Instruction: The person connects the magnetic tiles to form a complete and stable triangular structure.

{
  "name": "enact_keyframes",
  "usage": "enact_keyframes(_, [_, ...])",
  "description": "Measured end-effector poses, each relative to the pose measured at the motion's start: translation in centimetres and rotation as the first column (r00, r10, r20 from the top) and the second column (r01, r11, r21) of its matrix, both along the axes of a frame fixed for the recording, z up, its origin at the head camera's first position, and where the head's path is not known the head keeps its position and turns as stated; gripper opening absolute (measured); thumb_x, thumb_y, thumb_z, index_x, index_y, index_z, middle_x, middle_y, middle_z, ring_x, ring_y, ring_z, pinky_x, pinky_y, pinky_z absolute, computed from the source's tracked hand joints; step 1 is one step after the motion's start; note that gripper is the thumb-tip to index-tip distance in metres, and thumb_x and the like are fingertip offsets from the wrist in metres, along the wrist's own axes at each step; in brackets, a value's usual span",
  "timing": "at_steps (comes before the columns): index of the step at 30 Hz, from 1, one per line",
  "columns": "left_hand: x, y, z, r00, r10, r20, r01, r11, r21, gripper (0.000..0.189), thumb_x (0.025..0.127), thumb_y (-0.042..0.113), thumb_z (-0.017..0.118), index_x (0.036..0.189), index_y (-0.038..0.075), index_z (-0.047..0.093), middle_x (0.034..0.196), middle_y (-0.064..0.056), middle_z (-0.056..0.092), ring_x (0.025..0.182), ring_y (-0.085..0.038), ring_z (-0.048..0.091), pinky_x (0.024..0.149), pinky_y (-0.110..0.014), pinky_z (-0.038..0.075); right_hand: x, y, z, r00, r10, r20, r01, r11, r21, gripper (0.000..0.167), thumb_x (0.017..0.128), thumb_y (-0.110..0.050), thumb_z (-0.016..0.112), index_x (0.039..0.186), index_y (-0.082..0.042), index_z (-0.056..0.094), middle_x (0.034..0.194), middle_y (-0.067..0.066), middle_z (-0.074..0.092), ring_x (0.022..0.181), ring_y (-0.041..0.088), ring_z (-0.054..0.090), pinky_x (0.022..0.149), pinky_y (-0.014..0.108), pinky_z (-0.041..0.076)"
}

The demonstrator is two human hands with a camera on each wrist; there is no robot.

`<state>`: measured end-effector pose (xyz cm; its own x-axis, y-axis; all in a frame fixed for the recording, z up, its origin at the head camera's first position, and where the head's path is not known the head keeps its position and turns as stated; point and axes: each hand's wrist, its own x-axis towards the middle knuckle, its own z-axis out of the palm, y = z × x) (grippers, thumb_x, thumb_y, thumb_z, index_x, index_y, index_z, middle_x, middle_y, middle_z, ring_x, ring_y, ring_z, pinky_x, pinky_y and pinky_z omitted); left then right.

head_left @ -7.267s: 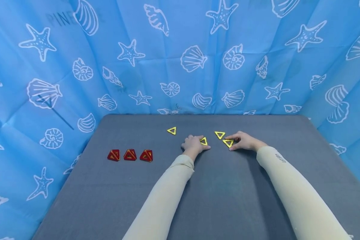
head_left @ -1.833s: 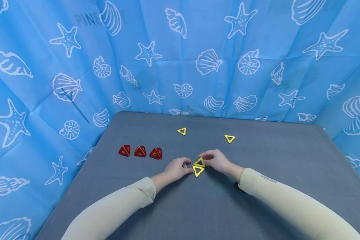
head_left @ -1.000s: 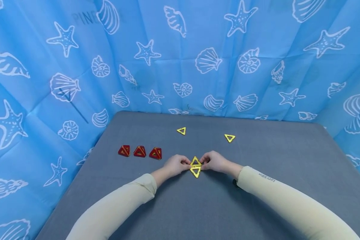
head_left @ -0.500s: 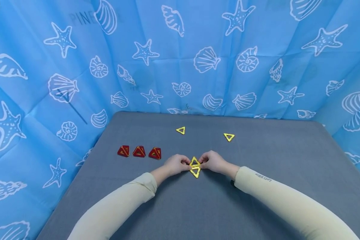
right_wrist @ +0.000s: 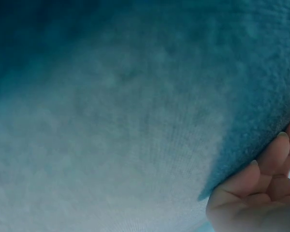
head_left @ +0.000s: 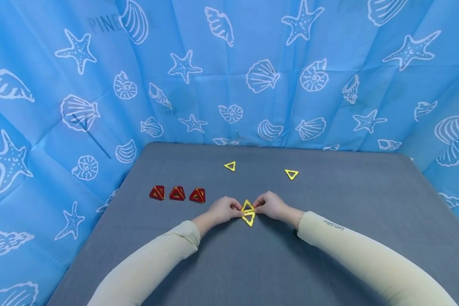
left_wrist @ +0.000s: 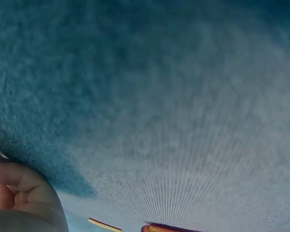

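Two yellow hollow triangle tiles lie edge to edge on the grey table, forming a diamond: a far tile (head_left: pixel 247 206) and a near tile (head_left: pixel 248 219). My left hand (head_left: pixel 223 210) holds the diamond's left side by the seam, with thumb and finger at the tile corners. From the right, my right hand (head_left: pixel 272 206) holds the opposite side in the same way. In the left wrist view, the left hand (left_wrist: pixel 26 200) shows curled fingers at the lower left. The right wrist view shows the right hand (right_wrist: pixel 261 193) with bent fingers near the cloth; the held tiles are mostly hidden there.
Loose yellow triangle tiles lie farther back, one at the left (head_left: pixel 230 166) and one at the right (head_left: pixel 291 174). Three red triangular pieces with yellow edges (head_left: pixel 157 192) (head_left: pixel 177 193) (head_left: pixel 197 195) stand in a row on the left. A blue shell-print curtain (head_left: pixel 229 76) borders the table (head_left: pixel 229 263).
Both hands have come nearer the front, bringing two yellow tiles together from apart into a diamond. Over the last second the tiles straightened slightly; the hands stayed almost still.
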<state>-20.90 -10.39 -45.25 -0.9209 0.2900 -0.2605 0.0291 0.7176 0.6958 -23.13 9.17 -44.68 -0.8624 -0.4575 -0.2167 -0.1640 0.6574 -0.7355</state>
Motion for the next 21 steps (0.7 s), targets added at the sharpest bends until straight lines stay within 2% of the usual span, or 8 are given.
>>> enact_keyframes(4, [-0.1, -0.1, 0.0, 0.999, 0.009, 0.031, -0.009, 1.000, 0.012, 0.013, 0.088, 0.022, 0.073, 0.089, 0.009, 0.071, 0.078, 0.005, 0.061, 0.067, -0.009, 0.050, 0.061, -0.024, 0.039, -0.2, 0.3, 0.1, 0.999, 0.033, 0.029, -0.032, 0.999, -0.024, 0.010, 0.089, -0.001, 0.067, 0.096, 0.003, 0.073, 0.090, 0.005, 0.069, 0.077, 0.013, 0.056, 0.070, 0.030, 0.047])
enact_keyframes(10, [-0.1, -0.1, 0.1, 0.999, 0.000, 0.044, -0.001, 1.000, 0.016, 0.013, 0.089, 0.021, 0.073, 0.091, 0.009, 0.071, 0.076, 0.005, 0.059, 0.065, -0.009, 0.050, 0.059, -0.023, 0.038, -1.1, 1.7, 0.4, 0.990, 0.091, 0.105, -0.083, 0.994, -0.077, 0.020, 0.092, -0.003, 0.064, 0.110, 0.005, 0.068, 0.095, 0.007, 0.065, 0.080, 0.015, 0.053, 0.073, 0.031, 0.045])
enact_keyframes(14, [-0.1, -0.2, 0.1, 0.999, -0.010, 0.049, 0.009, 1.000, 0.027, 0.013, 0.089, 0.020, 0.072, 0.095, 0.008, 0.070, 0.075, 0.005, 0.057, 0.064, -0.008, 0.049, 0.059, -0.022, 0.038, -2.0, 3.0, 0.6, 0.985, 0.069, 0.156, -0.058, 0.995, -0.075, 0.024, 0.094, -0.006, 0.062, 0.117, 0.003, 0.066, 0.097, 0.006, 0.065, 0.081, 0.015, 0.055, 0.074, 0.033, 0.047])
enact_keyframes(21, [0.0, -0.3, 0.1, 0.998, -0.009, 0.063, 0.005, 0.998, 0.065, 0.013, 0.089, 0.018, 0.072, 0.096, 0.007, 0.070, 0.073, 0.005, 0.055, 0.061, -0.007, 0.048, 0.056, -0.021, 0.038, -3.0, 5.9, 1.0, 0.984, 0.056, 0.172, -0.032, 0.990, -0.138, 0.031, 0.096, -0.008, 0.060, 0.124, 0.006, 0.061, 0.081, 0.004, 0.059, 0.074, 0.018, 0.053, 0.066, 0.034, 0.044])
